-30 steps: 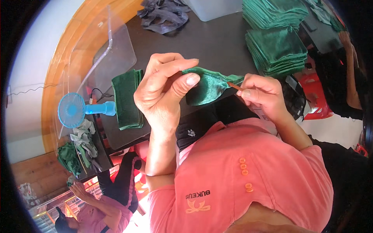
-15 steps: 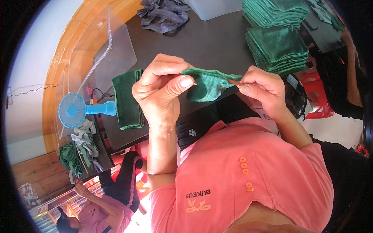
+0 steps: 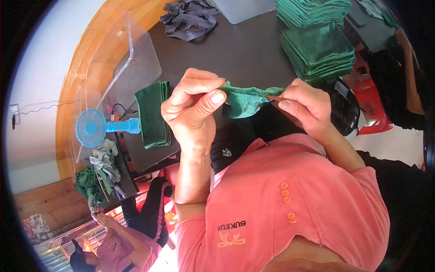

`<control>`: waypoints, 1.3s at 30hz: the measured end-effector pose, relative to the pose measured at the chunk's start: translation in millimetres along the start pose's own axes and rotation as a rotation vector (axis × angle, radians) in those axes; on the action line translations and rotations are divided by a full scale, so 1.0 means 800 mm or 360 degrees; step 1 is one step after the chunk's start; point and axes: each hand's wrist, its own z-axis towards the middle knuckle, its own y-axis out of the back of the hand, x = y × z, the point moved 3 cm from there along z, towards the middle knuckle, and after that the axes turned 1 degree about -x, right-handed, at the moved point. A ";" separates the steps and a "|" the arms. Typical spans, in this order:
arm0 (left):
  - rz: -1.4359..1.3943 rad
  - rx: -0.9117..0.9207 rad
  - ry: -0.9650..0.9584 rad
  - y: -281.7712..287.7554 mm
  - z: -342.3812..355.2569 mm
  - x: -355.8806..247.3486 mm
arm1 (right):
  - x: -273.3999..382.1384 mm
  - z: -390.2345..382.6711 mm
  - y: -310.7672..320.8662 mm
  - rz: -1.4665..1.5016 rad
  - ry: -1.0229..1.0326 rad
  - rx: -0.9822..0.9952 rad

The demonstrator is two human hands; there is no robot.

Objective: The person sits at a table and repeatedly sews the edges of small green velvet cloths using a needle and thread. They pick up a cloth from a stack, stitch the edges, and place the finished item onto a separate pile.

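Observation:
Above the table's near edge, a small piece of shiny green velvet cloth (image 3: pixel 244 105), folded in layers along its top, stretches between my hands. My left hand (image 3: pixel 192 106) pinches its left end between thumb and fingers. My right hand (image 3: pixel 310 106) is closed on a thin brown stick (image 3: pixel 274 98), whose far end meets the cloth's right side. Whether the stick goes inside the cloth cannot be made out. The right-hand fingers are close to the cloth's right corner.
Green cloth stacks (image 3: pixel 319 50) stand at the far right; a smaller stack (image 3: pixel 153 115) lies left, beside a blue fan (image 3: pixel 93 128). Dark crumpled fabric (image 3: pixel 188 20), a clear plastic lid (image 3: pixel 136 59) and a translucent bin (image 3: pixel 242 9) occupy the dark table (image 3: pixel 217 52). A co-worker (image 3: pixel 120 247) sits lower left.
The hanging part of the cloth has turned and looks shorter. My left hand appears slightly further right and lower, while the whole view has shifted a little.

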 end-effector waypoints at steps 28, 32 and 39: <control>0.0599 -0.0091 0.0008 -0.028 -0.013 -0.004 | -0.006 -0.026 -0.006 -0.0216 0.0036 -0.0154; 0.0612 -0.0089 0.0032 -0.029 -0.009 -0.007 | -0.015 -0.029 -0.016 0.0770 -0.1002 0.0154; 0.0518 -0.0033 0.0059 -0.025 -0.006 -0.005 | 0.000 -0.040 -0.049 0.1977 -0.1661 0.0247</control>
